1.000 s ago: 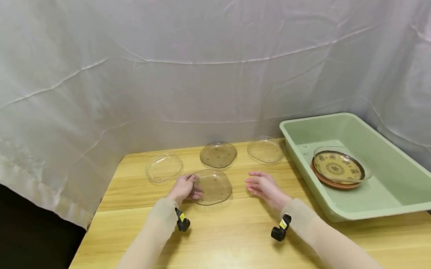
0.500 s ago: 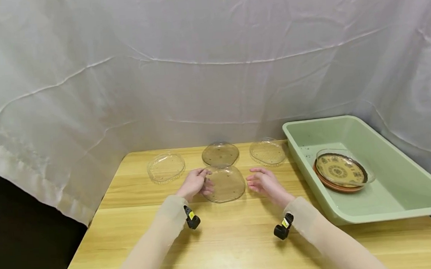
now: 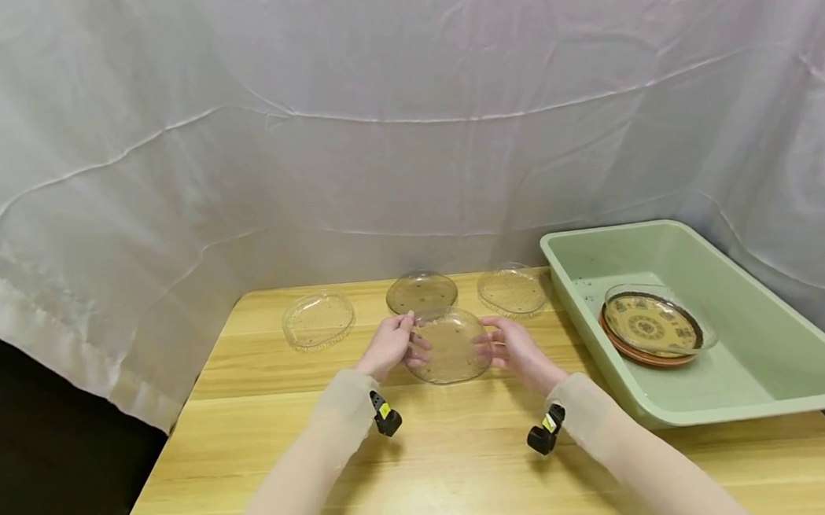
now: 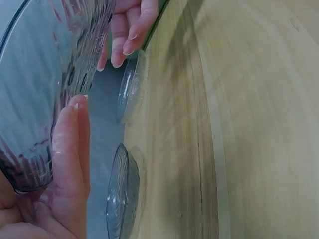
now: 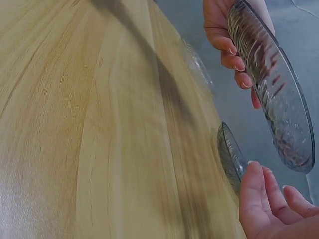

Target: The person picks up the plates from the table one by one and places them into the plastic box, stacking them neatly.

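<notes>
My left hand grips a clear, faintly tinted glass plate by its left side, thumb at the rim and fingers underneath. The plate is held above the table, its ribbed underside showing in the right wrist view. My right hand is at the plate's right edge, fingers extended and seen through the glass in the head view. In the right wrist view these fingers lie just below the plate's end, with a gap showing. Behind the held plate sits a darker glass plate.
On the wooden table, clear glass plates stand at the back left and back right. A green tub at the right holds a glass dish over a patterned plate and a reddish-brown one. Grey curtain hangs behind.
My left hand has raised the glass plate and carried it to the right, toward my right hand. The right hand has stayed nearly in place, and the plate now overlaps its fingertips.
</notes>
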A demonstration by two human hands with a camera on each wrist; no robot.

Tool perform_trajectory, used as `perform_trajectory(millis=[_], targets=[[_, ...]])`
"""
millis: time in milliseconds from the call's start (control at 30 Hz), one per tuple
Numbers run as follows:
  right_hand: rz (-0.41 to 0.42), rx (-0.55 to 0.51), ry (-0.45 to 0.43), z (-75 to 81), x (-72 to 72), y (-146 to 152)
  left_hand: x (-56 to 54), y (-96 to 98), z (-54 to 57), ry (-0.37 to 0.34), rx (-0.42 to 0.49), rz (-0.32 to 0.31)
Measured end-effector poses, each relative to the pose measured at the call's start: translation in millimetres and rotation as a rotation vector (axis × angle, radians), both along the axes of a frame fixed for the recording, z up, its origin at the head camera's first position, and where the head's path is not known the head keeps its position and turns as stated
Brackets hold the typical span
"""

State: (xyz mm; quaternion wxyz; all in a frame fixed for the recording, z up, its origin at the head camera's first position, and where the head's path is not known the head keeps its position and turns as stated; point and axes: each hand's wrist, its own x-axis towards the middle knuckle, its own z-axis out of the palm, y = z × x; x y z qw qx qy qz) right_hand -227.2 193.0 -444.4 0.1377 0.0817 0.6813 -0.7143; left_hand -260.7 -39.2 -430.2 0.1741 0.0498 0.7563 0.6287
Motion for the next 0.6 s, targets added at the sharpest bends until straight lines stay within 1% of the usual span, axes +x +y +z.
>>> perform_trajectory(millis=[133,267,467,600], targets=[[0.016,-0.015,-0.006,1.3,1.3,2.7,0.2,6.5,-0.3,0.008,-0.001,0.002],[0.037,-0.013,0.009,2.5,1.5,4.5,0.3,12.8,-1.7,0.010,0.003,0.007],[0.025,-0.064,0.009,3.0,0.7,3.6,2.0,22.4,-1.6,0.027,-0.001,0.018],[0.021,-0.056,0.005,0.5,0.0,2.2,3.7,28.9,-2.2,0.028,0.005,0.028]])
